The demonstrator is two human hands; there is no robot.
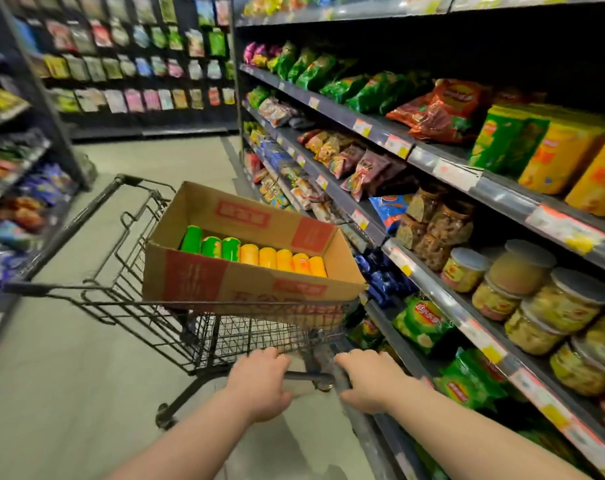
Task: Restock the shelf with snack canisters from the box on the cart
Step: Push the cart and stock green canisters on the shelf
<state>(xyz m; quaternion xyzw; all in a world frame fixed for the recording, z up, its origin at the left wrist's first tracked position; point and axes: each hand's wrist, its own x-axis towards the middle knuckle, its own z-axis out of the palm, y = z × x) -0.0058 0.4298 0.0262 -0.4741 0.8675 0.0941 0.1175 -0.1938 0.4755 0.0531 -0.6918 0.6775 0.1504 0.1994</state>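
Hands on the bar of a loaded cart, seen from the head camera. My left hand (259,382) and my right hand (367,379) each close round the handle (308,376), fingers curled over its far side so that only the backs show; neither holds a canister. I judge the two-handed hold to serve steering: the cart (121,271) stretches ahead of both hands and angles off to their left, its right side close along the shelf (505,197). Box (245,282): open-topped cardboard, resting across the basket rim ahead of my left hand and above it, so that the contents should lie within a forward reach once a hand lets go. Inside, along the wall nearest my hands, runs one row: green canisters (211,244) on the left, orange canisters (283,259) on the right, packed side by side; whether they stand upright or lie flat I cannot tell. To the right of my right hand and well above it, tall green and yellow packs (536,150) in matching colours stand on the shelf, which I take as the likely destination. Below these, nearer the right hand, lidded jars (522,271) fill the next level. Restocking proper is not yet begun; the next move calls for freeing one hand from the bar
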